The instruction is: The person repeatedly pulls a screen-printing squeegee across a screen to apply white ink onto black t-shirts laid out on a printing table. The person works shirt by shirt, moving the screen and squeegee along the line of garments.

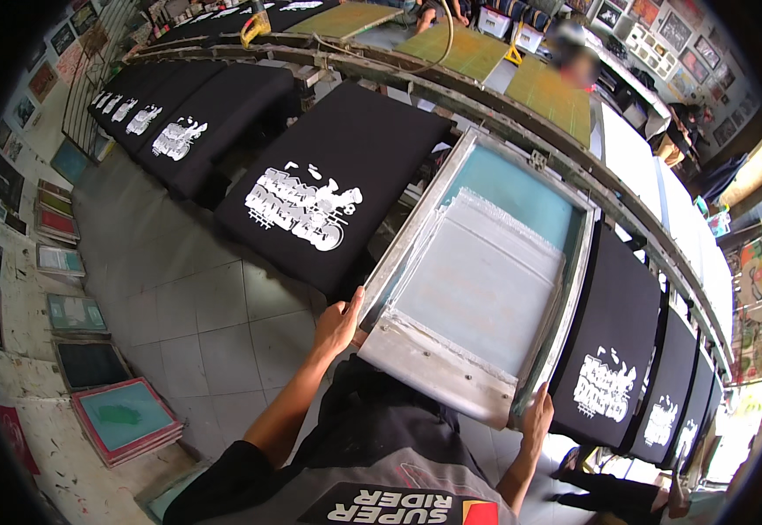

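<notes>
Head view: both hands grip a screen between rows of black shirts

From where I stand, the worker's left hand [339, 325] grasps the left side of the screen [486, 284], close to its near corner. Across from it, the right hand [536, 420] grasps the right side, also by the near end. So the screen lies between the two grips and reaches away from them, its far end up against the curved rail [390, 83]. I cannot tell whether anything under it bears its weight.

Between the hands, a metal plate [438, 367] with screws crosses the near end of the screen. Beyond the grip the mesh is pale grey, turning blue-green at the far end.

Just beyond and left of the left hand, a black shirt [359, 131] lies flat on its board, bearing a white print [302, 206]. More printed shirts [232, 109] line up farther left. Beside the right hand is another shirt [613, 306] with the same kind of print, and others follow past it.

Well beyond both hands, over the rail, are yellowish-green boards [460, 44] and a yellow tool [256, 31]. Well left of the left hand, red-edged frames [132, 416] are stacked by the wall. Below the grip is the worker's black and grey top [381, 446]; the floor [215, 341] is pale tile.
</notes>
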A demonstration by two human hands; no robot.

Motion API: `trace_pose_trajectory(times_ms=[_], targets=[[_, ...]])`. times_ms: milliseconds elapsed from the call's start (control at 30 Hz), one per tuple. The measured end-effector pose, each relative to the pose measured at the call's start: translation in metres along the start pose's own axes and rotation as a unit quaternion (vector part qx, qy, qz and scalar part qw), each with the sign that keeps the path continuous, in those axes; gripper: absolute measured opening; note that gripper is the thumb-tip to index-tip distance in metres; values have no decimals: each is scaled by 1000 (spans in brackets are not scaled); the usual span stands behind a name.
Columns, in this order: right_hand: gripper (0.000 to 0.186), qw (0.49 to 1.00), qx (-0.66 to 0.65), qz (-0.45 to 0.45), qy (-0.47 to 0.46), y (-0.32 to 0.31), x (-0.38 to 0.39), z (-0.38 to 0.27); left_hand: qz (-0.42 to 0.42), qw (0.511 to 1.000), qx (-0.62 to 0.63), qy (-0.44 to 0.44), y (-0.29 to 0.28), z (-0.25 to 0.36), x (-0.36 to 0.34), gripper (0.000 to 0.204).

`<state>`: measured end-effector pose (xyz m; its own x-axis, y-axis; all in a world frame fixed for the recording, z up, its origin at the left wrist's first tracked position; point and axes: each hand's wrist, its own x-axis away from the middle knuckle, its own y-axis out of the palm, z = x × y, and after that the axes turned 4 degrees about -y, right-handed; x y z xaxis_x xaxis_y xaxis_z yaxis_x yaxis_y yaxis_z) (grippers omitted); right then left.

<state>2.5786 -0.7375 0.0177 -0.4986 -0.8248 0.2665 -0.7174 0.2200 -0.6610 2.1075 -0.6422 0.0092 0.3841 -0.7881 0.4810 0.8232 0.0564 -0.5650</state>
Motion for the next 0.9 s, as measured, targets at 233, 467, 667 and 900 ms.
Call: trace_pose_trajectory(times_ms=[233,467,667,900], targets=[[73,996,-75,38,-7,-23,0,-38,-57,994,-28,86,-21,45,-17,99],[63,979,-145,139,-36,-1,-22,-16,-7,999,18,48,-5,64,-12,98],[57,950,-231,204,-44,-27,3,29,56,993,6,99,35,42,34,93],[58,925,-160,342,-30,-155,14,154,-17,982,97,161,148,75,161,72]])
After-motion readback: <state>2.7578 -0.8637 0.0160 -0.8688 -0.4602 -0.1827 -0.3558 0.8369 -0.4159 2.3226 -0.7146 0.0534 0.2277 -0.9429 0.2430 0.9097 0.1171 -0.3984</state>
